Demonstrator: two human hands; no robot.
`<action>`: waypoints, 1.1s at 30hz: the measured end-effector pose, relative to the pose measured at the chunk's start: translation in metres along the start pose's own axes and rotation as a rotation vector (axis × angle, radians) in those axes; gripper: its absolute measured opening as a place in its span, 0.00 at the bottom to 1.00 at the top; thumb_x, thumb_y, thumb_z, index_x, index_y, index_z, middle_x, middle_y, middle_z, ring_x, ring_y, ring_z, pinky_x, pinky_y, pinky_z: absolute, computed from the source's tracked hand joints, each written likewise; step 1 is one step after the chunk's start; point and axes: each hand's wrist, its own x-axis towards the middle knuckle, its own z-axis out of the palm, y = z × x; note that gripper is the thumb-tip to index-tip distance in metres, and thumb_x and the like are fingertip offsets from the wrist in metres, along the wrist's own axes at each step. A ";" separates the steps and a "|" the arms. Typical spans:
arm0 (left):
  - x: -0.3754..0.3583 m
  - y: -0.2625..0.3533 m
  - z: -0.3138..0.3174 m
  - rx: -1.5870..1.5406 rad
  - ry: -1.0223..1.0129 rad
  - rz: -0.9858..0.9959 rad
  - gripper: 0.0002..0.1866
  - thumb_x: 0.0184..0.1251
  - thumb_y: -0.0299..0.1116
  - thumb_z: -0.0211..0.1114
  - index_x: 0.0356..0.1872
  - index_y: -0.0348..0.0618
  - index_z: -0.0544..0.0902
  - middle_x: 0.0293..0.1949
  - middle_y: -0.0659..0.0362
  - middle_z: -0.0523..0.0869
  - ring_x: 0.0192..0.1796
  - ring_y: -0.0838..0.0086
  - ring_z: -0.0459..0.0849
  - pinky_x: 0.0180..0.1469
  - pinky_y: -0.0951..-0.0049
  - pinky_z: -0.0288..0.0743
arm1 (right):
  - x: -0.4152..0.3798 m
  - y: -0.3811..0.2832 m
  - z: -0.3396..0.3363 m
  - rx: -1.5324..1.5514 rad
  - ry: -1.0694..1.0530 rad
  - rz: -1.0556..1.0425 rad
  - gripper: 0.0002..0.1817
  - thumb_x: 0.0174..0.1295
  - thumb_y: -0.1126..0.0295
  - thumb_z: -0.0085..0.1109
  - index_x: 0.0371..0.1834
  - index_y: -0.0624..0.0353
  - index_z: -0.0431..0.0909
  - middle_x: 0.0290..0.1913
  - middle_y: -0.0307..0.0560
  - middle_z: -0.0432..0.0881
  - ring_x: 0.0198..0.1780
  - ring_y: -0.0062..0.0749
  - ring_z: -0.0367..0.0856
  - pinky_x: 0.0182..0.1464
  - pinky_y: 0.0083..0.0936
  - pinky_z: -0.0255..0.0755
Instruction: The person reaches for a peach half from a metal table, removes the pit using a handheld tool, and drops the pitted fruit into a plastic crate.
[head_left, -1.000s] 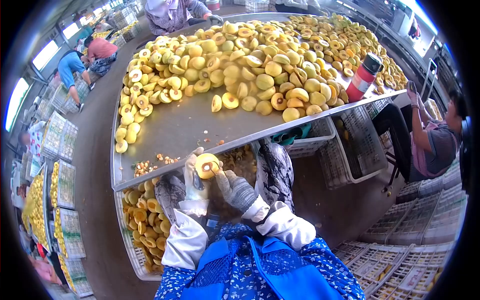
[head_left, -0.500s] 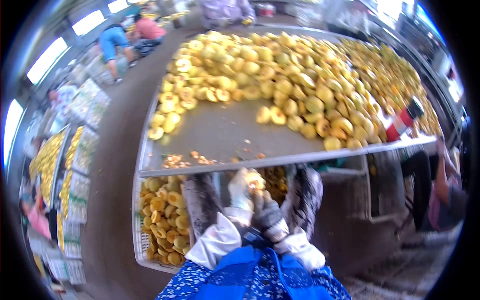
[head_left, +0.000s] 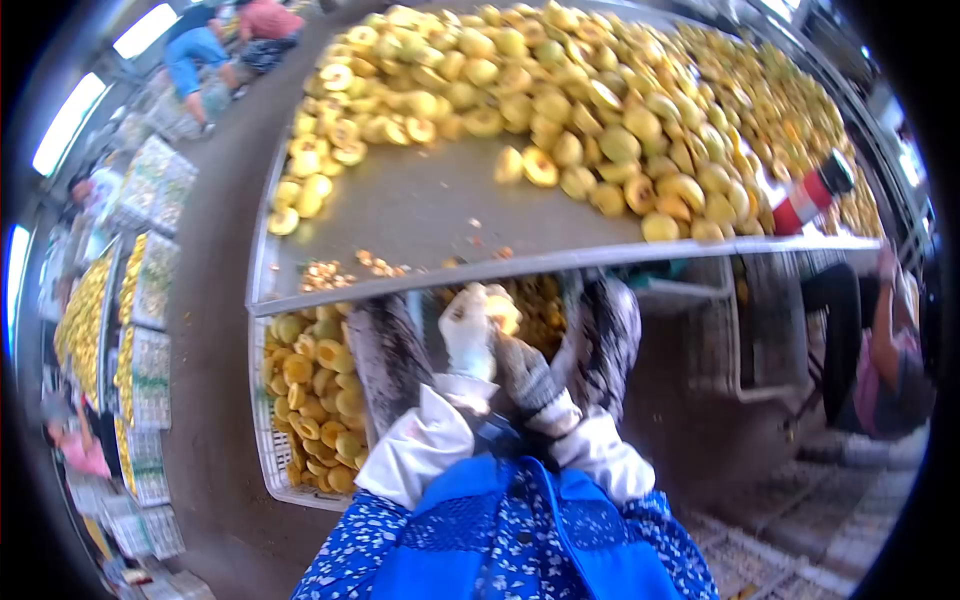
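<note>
My left hand (head_left: 467, 332), in a white glove, is closed around a yellow peach half (head_left: 504, 315) just in front of the table edge, above my lap. My right hand (head_left: 524, 370), in a grey knitted glove, presses up against the same peach from below and to the right. Its fingers are curled in, and whatever they hold is hidden. Below the hands, between my knees, a container with more peach pieces (head_left: 542, 312) partly shows. Small pit scraps (head_left: 326, 274) lie on the metal table (head_left: 420, 215) near its front edge.
Yellow peach halves (head_left: 560, 105) are heaped across the table. A red and black cylinder (head_left: 812, 195) leans at its right. Left of my legs stands a white crate (head_left: 268, 445) of peach halves. Another person (head_left: 885, 370) sits at the right; stacked crates (head_left: 150, 370) and people line the left.
The camera view has tilted down, so the table and hands appear higher. Both hands remain together at the peach half, whose cut face no longer shows as plainly.
</note>
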 end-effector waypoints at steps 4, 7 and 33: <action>-0.001 -0.006 -0.012 0.058 -0.072 -0.020 0.17 0.69 0.39 0.56 0.34 0.30 0.80 0.26 0.50 0.83 0.22 0.67 0.82 0.22 0.74 0.78 | 0.005 -0.002 -0.018 0.482 -0.226 0.432 0.23 0.47 0.70 0.59 0.49 0.66 0.70 0.32 0.58 0.76 0.34 0.55 0.76 0.32 0.41 0.71; 0.002 -0.015 -0.019 0.052 -0.059 -0.025 0.18 0.69 0.41 0.57 0.34 0.30 0.80 0.28 0.49 0.84 0.22 0.64 0.83 0.22 0.72 0.80 | 0.003 0.012 -0.016 0.306 -0.208 0.088 0.17 0.65 0.59 0.50 0.47 0.62 0.71 0.33 0.52 0.79 0.30 0.43 0.80 0.32 0.37 0.71; -0.006 -0.002 -0.063 -0.480 -0.141 -0.501 0.25 0.67 0.54 0.48 0.40 0.40 0.79 0.35 0.50 0.83 0.32 0.58 0.84 0.30 0.66 0.82 | -0.018 -0.008 -0.005 1.899 -0.306 0.943 0.19 0.68 0.53 0.47 0.45 0.58 0.73 0.37 0.42 0.76 0.36 0.23 0.77 0.35 0.15 0.72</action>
